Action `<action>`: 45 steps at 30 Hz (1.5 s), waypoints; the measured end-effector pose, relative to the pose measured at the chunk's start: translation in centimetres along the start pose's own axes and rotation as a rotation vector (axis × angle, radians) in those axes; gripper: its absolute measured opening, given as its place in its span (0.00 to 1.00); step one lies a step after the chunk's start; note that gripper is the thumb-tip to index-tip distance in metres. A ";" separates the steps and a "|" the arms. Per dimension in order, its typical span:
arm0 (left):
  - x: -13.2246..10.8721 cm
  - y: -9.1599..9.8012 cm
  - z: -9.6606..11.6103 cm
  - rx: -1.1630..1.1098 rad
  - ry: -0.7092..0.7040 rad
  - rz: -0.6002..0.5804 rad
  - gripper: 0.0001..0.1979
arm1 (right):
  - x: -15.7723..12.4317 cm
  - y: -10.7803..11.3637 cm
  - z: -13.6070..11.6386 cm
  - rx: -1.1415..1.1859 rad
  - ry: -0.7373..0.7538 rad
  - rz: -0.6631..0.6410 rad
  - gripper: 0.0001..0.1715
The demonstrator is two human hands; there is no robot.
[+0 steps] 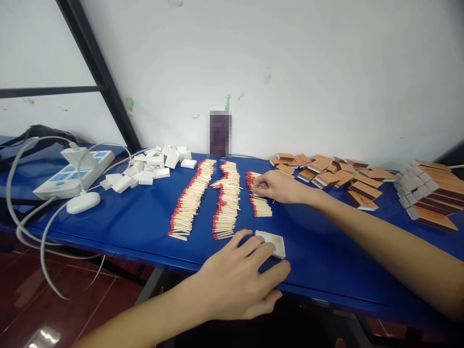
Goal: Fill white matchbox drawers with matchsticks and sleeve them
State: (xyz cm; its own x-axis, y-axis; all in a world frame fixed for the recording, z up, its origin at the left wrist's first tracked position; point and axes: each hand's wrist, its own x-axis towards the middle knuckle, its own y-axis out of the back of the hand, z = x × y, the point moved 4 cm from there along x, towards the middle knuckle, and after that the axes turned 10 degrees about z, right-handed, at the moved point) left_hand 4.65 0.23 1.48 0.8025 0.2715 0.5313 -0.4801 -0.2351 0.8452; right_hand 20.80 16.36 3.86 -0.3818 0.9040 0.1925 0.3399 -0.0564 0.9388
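My left hand point(246, 273) is at the table's front edge, fingers apart, its fingertips over a white matchbox tray point(277, 244) that lies flat. My right hand point(277, 187) has its fingers pinched together at the short right-hand row of red-tipped matches point(262, 207); thin matchsticks show just below the fingers, and what the pinch holds is too small to make out. Left of it run two longer rows of matches, a middle row point(226, 200) and a left row point(192, 195), red heads facing left.
White trays point(145, 176) are heaped at the back left, beside a power strip point(74, 174) with white cables. Orange matchbox sleeves point(366, 189) lie scattered at the back right. Further right, matchboxes point(435, 195) are stacked. A pixelated dark object point(220, 134) stands against the wall.
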 end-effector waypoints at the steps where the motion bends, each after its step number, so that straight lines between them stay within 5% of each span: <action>1: 0.0 0.0 0.0 -0.002 -0.001 -0.001 0.17 | 0.1 0.0 0.0 -0.001 -0.001 0.001 0.13; 36: 0.0 -0.1 0.0 -0.010 0.004 -0.004 0.17 | 0.1 -0.4 0.1 0.068 0.007 -0.014 0.18; 45: 0.1 -0.1 -0.1 -0.008 0.009 -0.007 0.17 | -1.5 1.2 -0.2 0.104 -0.017 0.007 0.23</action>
State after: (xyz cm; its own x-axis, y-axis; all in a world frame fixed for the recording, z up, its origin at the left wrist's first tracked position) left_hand 4.72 0.34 1.44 0.8026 0.2813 0.5260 -0.4773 -0.2261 0.8492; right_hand 21.59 14.87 4.79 -0.3647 0.9109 0.1929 0.4303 -0.0188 0.9025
